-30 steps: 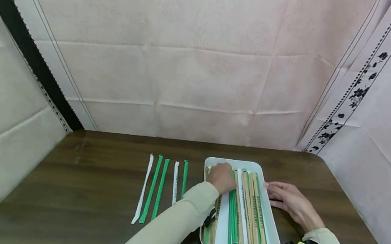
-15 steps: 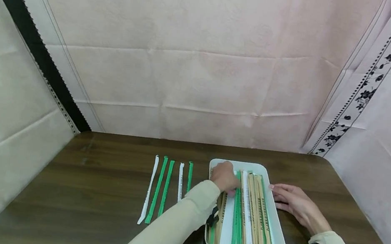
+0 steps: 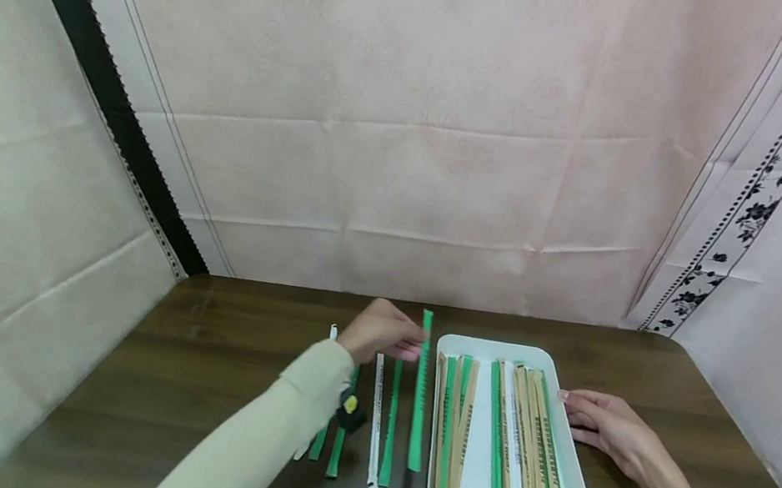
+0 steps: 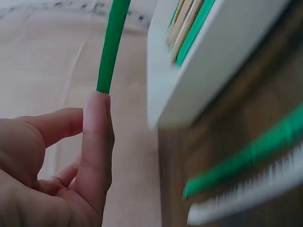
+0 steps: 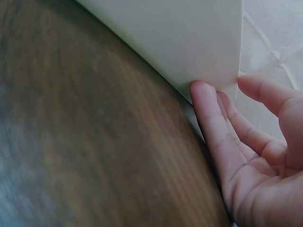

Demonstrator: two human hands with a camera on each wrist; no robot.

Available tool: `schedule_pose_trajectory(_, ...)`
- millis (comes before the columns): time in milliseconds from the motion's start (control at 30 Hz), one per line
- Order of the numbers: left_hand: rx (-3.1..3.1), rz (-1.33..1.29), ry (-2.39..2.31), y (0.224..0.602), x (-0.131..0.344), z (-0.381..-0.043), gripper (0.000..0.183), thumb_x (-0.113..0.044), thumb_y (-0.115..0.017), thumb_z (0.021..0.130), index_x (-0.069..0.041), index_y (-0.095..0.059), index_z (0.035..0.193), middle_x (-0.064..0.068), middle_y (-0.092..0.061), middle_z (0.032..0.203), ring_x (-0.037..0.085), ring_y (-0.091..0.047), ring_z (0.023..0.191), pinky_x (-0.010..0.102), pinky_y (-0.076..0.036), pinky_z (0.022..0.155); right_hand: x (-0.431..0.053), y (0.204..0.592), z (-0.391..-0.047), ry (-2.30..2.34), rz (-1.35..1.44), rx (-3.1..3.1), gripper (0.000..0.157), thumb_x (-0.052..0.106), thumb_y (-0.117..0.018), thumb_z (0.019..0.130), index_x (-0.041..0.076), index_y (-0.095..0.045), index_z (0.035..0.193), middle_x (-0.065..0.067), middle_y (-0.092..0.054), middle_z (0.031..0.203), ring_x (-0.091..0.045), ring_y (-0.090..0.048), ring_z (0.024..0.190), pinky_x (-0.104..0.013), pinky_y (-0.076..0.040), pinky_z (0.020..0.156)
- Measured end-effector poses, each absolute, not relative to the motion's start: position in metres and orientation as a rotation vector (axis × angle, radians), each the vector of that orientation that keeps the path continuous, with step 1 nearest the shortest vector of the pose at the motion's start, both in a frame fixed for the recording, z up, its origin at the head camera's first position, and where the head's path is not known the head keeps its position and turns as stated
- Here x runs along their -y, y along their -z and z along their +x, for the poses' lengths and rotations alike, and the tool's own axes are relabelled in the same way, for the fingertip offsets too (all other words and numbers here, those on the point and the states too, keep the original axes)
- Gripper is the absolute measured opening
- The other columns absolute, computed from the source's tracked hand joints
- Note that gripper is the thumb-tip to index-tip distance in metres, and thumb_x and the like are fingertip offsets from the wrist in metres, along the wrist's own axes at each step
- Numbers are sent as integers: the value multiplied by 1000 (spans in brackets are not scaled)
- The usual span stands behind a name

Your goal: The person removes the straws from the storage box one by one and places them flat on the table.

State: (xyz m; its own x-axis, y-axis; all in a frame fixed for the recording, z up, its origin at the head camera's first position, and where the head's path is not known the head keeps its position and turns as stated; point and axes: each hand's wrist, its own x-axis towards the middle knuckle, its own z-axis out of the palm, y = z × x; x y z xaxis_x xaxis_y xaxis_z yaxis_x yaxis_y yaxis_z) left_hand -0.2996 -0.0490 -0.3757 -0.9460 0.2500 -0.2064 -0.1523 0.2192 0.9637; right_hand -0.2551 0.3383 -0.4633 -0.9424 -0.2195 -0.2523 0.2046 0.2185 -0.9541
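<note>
In the head view my left hand [image 3: 381, 335] is left of the white tray [image 3: 476, 459], pinching a green wrapped straw [image 3: 419, 400] near its far end. The straw stands out lengthwise close over the table; the left wrist view shows its green strip [image 4: 112, 47] rising from my fingertips. On the table beneath and beside that hand lie several wrapped straws, among them a white wrapped straw [image 3: 374, 427] and a green one [image 3: 390, 438]. My right hand [image 3: 612, 437] touches the tray's right side, extended fingers [image 5: 208, 106] against its outer wall.
Inside the tray are two groups of wrapped straws, tan ones [image 3: 535, 459], green and white, with bare tray floor between them. The brown table [image 3: 252, 358] is backed by a pale cloth screen [image 3: 443, 201], with more cloth along both sides.
My left hand has come up out of the tray and moved left, bringing a green wrapped straw. My right hand stays at the tray's side. The head view has shifted slightly.
</note>
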Motion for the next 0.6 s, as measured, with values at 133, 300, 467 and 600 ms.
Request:
schedule_pose_trajectory(133,-2211,12,-1785,373,97,-306,21,-6,-70,101,9,-74,115,7,-74,82,10,-71,69,29,-64,77,-341,463,-257,1759,-8,-2167,59,32,-59,110,-14,-49,146,-5,-73,119,-13,-70,106,-31,-61,92)
schedule_pose_trajectory(300,-2250,-125,-1771,385,149,-314,25,-11,-70,103,6,-73,122,6,-75,88,9,-71,75,23,-62,73,-343,463,-257,1762,-23,-2164,58,32,-59,110,-14,-50,145,-4,-74,118,-12,-70,105,-31,-61,91)
schedule_pose_trajectory(467,-2280,-245,-1722,407,185,-319,27,-10,-68,103,7,-72,124,6,-75,89,8,-70,73,20,-60,67,-343,464,-257,1773,-33,-2151,53,31,-58,111,-12,-53,141,-3,-74,114,-12,-71,103,-30,-61,90)
schedule_pose_trajectory(600,-2328,-307,-1686,421,200,-317,24,-8,-67,103,7,-73,121,5,-73,86,9,-70,71,20,-59,64,-340,464,-257,1777,-41,-2145,53,30,-57,111,-13,-53,142,-3,-74,113,-13,-72,102,-30,-61,90)
